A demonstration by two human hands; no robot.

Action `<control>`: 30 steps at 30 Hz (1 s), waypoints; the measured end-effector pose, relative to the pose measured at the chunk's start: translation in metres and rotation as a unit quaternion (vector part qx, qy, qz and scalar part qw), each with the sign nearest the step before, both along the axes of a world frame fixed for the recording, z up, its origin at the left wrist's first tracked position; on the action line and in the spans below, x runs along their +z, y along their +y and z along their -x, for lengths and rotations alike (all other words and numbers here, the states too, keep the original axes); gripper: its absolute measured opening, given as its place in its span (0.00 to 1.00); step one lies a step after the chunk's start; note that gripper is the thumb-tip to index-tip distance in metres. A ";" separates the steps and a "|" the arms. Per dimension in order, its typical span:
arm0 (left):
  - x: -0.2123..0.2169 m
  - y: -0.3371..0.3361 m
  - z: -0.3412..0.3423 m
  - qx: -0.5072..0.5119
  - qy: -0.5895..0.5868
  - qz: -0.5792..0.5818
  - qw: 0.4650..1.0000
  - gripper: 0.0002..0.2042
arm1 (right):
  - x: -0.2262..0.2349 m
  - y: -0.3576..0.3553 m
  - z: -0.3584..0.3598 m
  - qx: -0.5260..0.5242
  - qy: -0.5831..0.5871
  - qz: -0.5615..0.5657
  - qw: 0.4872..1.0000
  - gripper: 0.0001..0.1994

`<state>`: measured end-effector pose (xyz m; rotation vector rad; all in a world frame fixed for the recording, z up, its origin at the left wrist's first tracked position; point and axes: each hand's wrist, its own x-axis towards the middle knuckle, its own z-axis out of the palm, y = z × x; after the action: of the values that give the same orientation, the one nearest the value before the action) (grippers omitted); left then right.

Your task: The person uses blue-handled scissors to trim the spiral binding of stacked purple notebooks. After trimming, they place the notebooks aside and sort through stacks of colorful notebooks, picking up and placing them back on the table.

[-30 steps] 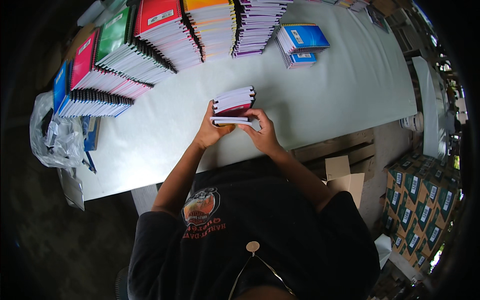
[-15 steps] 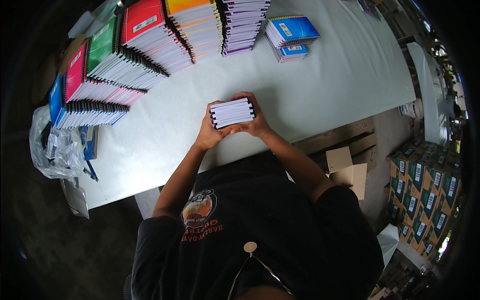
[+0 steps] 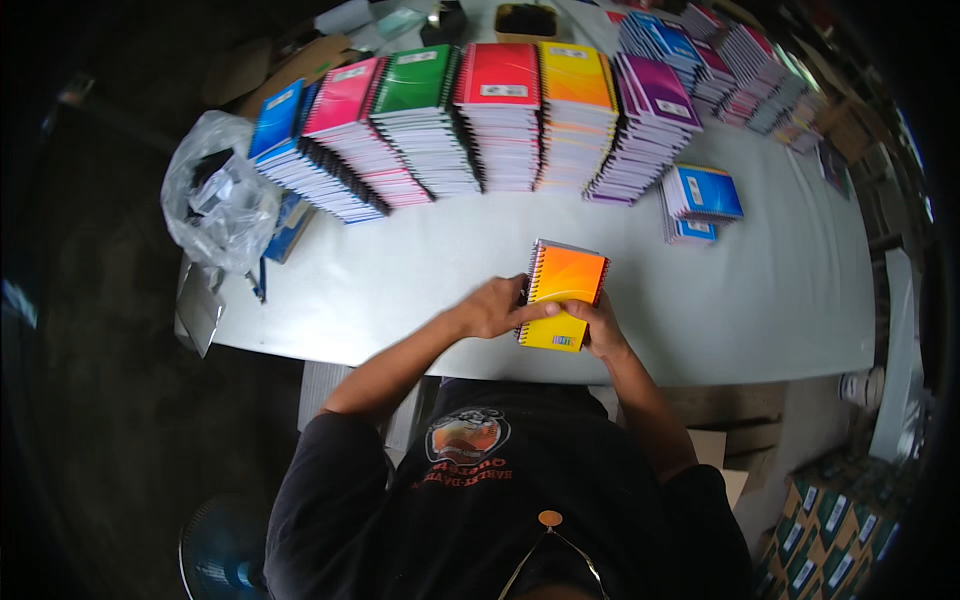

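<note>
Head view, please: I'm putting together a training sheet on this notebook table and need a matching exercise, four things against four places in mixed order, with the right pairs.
Things
1. clear plastic bag
2. green stack
3. purple stack
4. orange-and-yellow notebook

Places
A. directly right of the yellow stack
B. held by the left hand and the right hand
C. left of the tall blue stack
D. between the pink stack and the red stack

Right pairs: 1-C, 2-D, 3-A, 4-B
</note>
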<state>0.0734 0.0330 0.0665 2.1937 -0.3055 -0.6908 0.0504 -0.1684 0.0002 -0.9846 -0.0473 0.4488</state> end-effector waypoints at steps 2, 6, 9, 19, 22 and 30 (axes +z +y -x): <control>0.038 0.041 -0.025 0.040 -0.191 -0.123 0.973 0.20 | -0.003 0.007 -0.005 -0.001 0.035 -0.030 0.999 0.20; 0.109 0.220 -0.098 0.203 -0.549 -0.221 0.780 0.33 | 0.005 0.023 -0.008 0.007 0.084 -0.082 0.993 0.20; 0.087 0.284 -0.096 0.163 -0.485 -0.398 0.761 0.36 | 0.005 0.030 -0.013 0.005 0.110 -0.085 0.990 0.21; 0.115 0.133 -0.015 0.246 -0.690 0.003 0.681 0.13 | 0.038 0.048 -0.030 0.045 0.122 -0.106 0.986 0.25; 0.111 0.079 -0.007 0.101 -0.720 0.086 0.681 0.09 | 0.036 0.053 -0.032 0.027 0.126 -0.107 0.986 0.27; 0.070 0.064 -0.042 -0.124 -0.381 0.057 0.914 0.30 | 0.048 0.039 -0.017 0.205 0.156 -0.105 0.961 0.34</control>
<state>0.1156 0.0969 0.1367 2.2407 -1.0068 0.0982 0.0671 -0.1294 0.0483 -0.6828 -0.0145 0.9572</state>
